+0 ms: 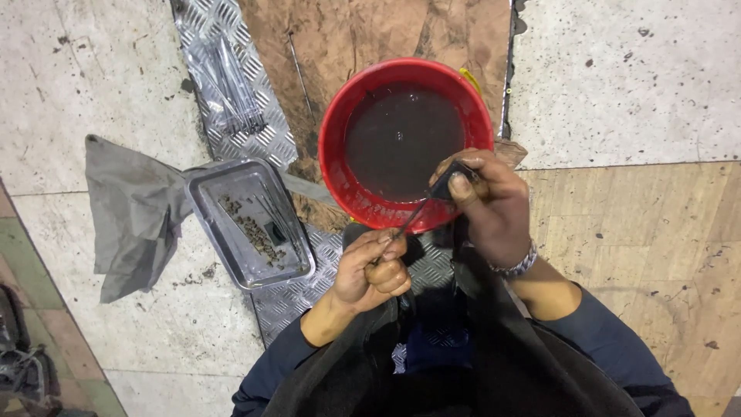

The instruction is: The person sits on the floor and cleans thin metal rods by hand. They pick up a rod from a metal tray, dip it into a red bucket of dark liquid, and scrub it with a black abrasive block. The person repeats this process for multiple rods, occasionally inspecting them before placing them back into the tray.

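My left hand [374, 272] is closed around the lower end of a thin metal rod [411, 218], just below the red bowl. My right hand [488, 202] pinches a small dark pad [446, 184] against the rod's upper end, over the bowl's near rim. The red bowl [333, 139] holds dark liquid. Both hands look grimy. A metal bracelet sits on my right wrist.
A steel tray [202, 202] with small dark bits and thin rods lies left of the bowl, on a grey cloth [131, 208]. More thin rods [228, 81] rest on a checker plate [266, 139]. Brown cardboard [363, 35] lies under the bowl.
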